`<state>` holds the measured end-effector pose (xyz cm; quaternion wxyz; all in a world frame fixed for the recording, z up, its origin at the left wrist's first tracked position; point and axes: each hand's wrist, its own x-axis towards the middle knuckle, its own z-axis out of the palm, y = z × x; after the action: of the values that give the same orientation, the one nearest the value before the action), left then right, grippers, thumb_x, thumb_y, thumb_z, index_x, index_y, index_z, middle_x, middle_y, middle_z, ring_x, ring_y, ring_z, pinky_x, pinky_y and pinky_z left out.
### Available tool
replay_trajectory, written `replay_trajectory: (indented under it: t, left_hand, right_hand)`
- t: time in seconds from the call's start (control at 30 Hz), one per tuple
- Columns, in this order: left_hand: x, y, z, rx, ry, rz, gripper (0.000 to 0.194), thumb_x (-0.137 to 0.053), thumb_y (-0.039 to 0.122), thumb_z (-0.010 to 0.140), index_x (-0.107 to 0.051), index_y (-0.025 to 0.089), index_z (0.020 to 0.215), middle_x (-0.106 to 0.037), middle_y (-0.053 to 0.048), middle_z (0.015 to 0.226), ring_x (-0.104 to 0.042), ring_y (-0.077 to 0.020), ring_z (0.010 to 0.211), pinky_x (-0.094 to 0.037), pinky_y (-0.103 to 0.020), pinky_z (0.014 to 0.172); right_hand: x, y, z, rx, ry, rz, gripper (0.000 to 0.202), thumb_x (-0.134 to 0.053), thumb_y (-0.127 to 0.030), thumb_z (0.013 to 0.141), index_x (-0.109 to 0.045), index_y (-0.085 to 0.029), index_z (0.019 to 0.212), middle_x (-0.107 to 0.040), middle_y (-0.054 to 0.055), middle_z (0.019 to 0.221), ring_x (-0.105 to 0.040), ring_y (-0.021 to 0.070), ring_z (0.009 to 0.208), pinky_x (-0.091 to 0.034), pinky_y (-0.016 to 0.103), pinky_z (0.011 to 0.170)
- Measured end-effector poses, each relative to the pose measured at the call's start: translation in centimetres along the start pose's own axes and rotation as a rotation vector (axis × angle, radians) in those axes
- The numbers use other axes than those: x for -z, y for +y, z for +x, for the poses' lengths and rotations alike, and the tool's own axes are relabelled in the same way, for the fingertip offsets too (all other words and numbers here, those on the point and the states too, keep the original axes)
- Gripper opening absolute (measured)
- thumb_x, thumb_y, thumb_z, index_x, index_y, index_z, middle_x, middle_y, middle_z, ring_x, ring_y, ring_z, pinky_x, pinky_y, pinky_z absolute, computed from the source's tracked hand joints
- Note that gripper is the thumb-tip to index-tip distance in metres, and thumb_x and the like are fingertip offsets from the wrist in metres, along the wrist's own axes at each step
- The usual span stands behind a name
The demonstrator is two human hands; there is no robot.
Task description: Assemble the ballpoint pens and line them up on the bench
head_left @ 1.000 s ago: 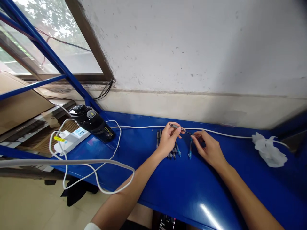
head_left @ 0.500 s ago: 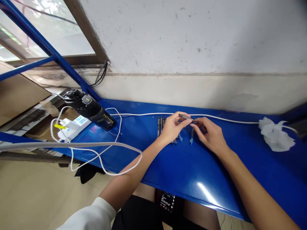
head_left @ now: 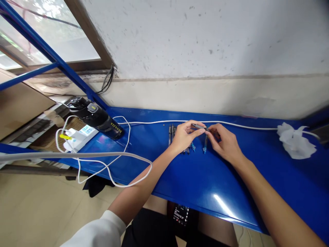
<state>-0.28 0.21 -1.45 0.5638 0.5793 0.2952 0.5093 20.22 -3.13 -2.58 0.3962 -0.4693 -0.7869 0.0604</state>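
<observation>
A dark pen [head_left: 198, 126] is held between my two hands above the blue table. My left hand [head_left: 185, 135] pinches its barrel between thumb and fingers. At the pen's right end, the fingertips of my right hand [head_left: 224, 141] are closed on it. Several dark pens [head_left: 170, 135] lie side by side under and beside my left hand, partly hidden by it. One pen with a blue end [head_left: 205, 145] lies apart from these, just below the held pen. Another blue pen end [head_left: 193, 147] shows by my left wrist.
On the left lie a black bottle [head_left: 99, 118] and a white power strip [head_left: 79, 137]. A looped white cable [head_left: 110, 171] crosses my left forearm, and another runs along the wall. Crumpled white tissue [head_left: 295, 142] sits at right. A lit phone [head_left: 181, 215] rests on my lap.
Both hands stay almost in place, still on the pen. The right fingers have shifted very slightly at its end. The whole view has moved a little.
</observation>
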Motion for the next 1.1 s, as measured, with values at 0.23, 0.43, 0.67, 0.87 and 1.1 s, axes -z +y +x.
replay_trajectory:
  t: [0.23, 0.43, 0.67, 0.87, 1.1]
  left_hand:
    - [0.04, -0.03, 0.0, -0.029, -0.01, -0.009, 0.025, -0.089, 0.037, 0.087, -0.08, 0.02, 0.103, -0.081, -0.009, 0.111, -0.076, -0.0215, 0.103, -0.057, -0.036, 0.095]
    - [0.18, 0.03, 0.01, -0.05, -0.027, -0.008, 0.025, -0.088, 0.036, 0.089, -0.079, 0.019, 0.104, -0.081, -0.008, 0.111, -0.076, -0.0201, 0.101, -0.057, -0.035, 0.094]
    - [0.21, -0.03, -0.01, -0.058, -0.041, -0.005, 0.023, -0.087, 0.036, 0.09, -0.078, 0.02, 0.104, -0.08, -0.008, 0.112, -0.076, -0.0207, 0.104, -0.057, -0.036, 0.095]
    - [0.01, -0.15, 0.06, -0.05, -0.022, -0.054, 0.032, -0.092, 0.037, 0.085, -0.076, 0.02, 0.108, -0.08, -0.008, 0.11, -0.077, -0.0203, 0.103, -0.058, -0.034, 0.092]
    - [-0.22, -0.46, 0.03, -0.034, 0.04, -0.12, 0.032, -0.094, 0.033, 0.081, -0.075, 0.02, 0.103, -0.082, -0.006, 0.104, -0.078, -0.0197, 0.099, -0.06, -0.037, 0.095]
  right_hand:
    - [-0.11, 0.04, -0.05, -0.024, -0.021, 0.012, 0.025, -0.053, -0.042, 0.111, -0.063, -0.025, 0.126, -0.072, 0.007, 0.103, -0.068, 0.0224, 0.085, -0.053, 0.035, 0.075]
    - [-0.12, 0.36, 0.06, 0.045, -0.029, 0.029, 0.017, -0.055, -0.037, 0.11, -0.067, -0.027, 0.116, -0.07, 0.007, 0.099, -0.068, 0.0234, 0.083, -0.051, 0.036, 0.072]
    - [-0.22, 0.25, 0.02, -0.041, -0.001, 0.034, 0.022, -0.063, -0.04, 0.106, -0.062, -0.027, 0.124, -0.072, 0.005, 0.098, -0.068, 0.0223, 0.08, -0.051, 0.035, 0.071]
    - [-0.11, 0.45, 0.1, 0.043, 0.014, 0.007, 0.01, -0.062, -0.036, 0.107, -0.062, -0.027, 0.108, -0.067, 0.004, 0.091, -0.064, 0.0202, 0.076, -0.046, 0.034, 0.067]
    - [-0.21, -0.05, 0.17, 0.035, -0.047, 0.033, 0.022, -0.055, -0.035, 0.11, -0.065, -0.028, 0.129, -0.071, 0.006, 0.102, -0.069, 0.0229, 0.086, -0.051, 0.036, 0.076]
